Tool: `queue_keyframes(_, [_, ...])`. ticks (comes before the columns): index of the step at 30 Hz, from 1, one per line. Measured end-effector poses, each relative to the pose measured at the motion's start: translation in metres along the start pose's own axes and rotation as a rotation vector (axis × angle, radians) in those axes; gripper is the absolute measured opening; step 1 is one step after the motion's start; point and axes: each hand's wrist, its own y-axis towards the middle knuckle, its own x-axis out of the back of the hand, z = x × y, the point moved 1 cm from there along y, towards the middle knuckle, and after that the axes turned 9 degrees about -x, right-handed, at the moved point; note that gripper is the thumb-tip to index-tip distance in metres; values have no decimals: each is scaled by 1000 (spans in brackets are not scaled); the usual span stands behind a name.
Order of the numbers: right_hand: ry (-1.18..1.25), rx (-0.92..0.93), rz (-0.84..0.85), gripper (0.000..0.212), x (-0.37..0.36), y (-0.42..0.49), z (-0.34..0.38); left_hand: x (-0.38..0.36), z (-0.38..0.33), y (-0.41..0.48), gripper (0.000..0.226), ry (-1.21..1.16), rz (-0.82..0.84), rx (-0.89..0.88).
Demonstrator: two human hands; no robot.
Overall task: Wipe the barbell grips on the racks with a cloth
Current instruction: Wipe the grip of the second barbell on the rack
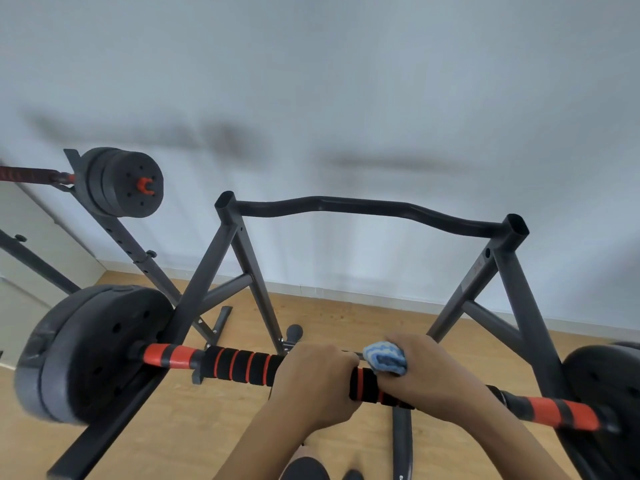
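Black-and-orange ringed foam barbell grip (242, 366), lying across dark rack (204, 271), blue-white cloth (385, 357) bunched against its middle

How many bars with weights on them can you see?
2. One barbell lies on the near rack, gripped by both hands; a second barbell sits upper left, mostly cut off. More may be hidden.
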Motion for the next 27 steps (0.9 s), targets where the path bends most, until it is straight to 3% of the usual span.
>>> queue_keyframes(8, [-101, -26, -52, 13, 17, 7, -10, 4, 1, -1, 32, -52, -24, 31])
queue_keyframes(11, [-172, -6, -115, 11, 29, 3, -16, 10, -1, -2, 56, -52, -33, 10])
queue_keyframes(15, [-182, 37, -77, 16, 21, -6, -22, 13, -3, -3, 79, -23, -16, 5])
queue_keyframes(22, [-197, 127, -140, 32, 3, -16, -28, 20, 8, 14, 82, -215, 232, -21])
queue_keyframes(27, [-232, 154, -156, 32, 6, -15, -26, 28, 18, 26, 86, -470, 415, 75])
